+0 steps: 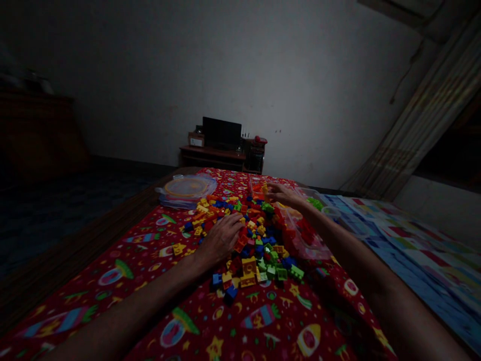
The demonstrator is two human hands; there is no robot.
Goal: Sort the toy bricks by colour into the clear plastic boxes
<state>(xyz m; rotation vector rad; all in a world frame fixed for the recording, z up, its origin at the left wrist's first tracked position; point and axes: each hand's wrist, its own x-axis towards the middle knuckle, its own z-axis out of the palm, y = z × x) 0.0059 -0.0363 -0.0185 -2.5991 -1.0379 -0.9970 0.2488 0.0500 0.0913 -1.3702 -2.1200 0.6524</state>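
Note:
A loose pile of coloured toy building bricks (248, 265) is spread on a red cloth with a rocket pattern. Over the pile's left middle lies my left hand (221, 236), back up, fingers apart and bent down among the bricks; its fingertips are partly hidden, close to a yellow brick. Farther off, my right hand (282, 194) pinches a yellow brick (265, 188) above a clear container (256, 181) with orange pieces in it. Below my right forearm, a clear container (317, 249) holds red bricks. Another container behind the forearm has green bricks (314, 203).
Stacked clear lids (188, 189) lie at the cloth's far left. Another clear container (347, 223) is at the right, on bedding with a blue and checked pattern (413, 240). By the far wall stands a desk with a monitor (221, 132). A curtain (409, 115) hangs at the right.

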